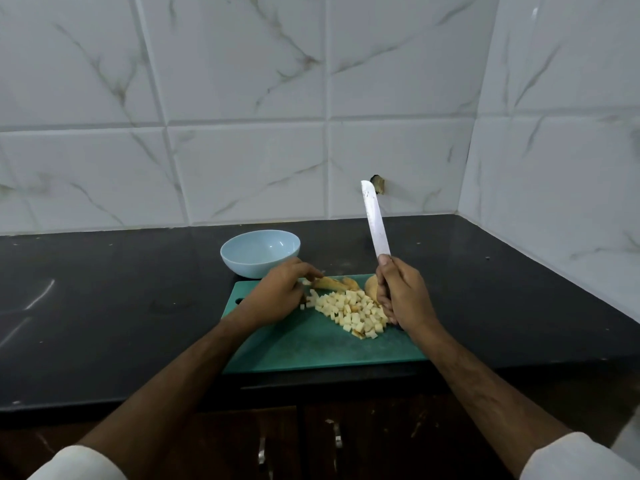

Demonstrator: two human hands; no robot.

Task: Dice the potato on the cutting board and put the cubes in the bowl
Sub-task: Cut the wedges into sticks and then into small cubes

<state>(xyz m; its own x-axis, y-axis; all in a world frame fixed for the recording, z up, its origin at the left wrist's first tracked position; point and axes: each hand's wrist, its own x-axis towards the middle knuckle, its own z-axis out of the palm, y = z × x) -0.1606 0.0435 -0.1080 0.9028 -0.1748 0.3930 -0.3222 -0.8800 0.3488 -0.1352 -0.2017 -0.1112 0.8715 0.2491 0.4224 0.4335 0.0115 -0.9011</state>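
While the right hand grips the knife (blade up), left fingers touch potato cubes, loosely curled.

A black desk runs along a white tiled wall. On it lies a green board, near the front edge. Just behind the board's far left corner stands a pale blue bowl, apart from the wall.
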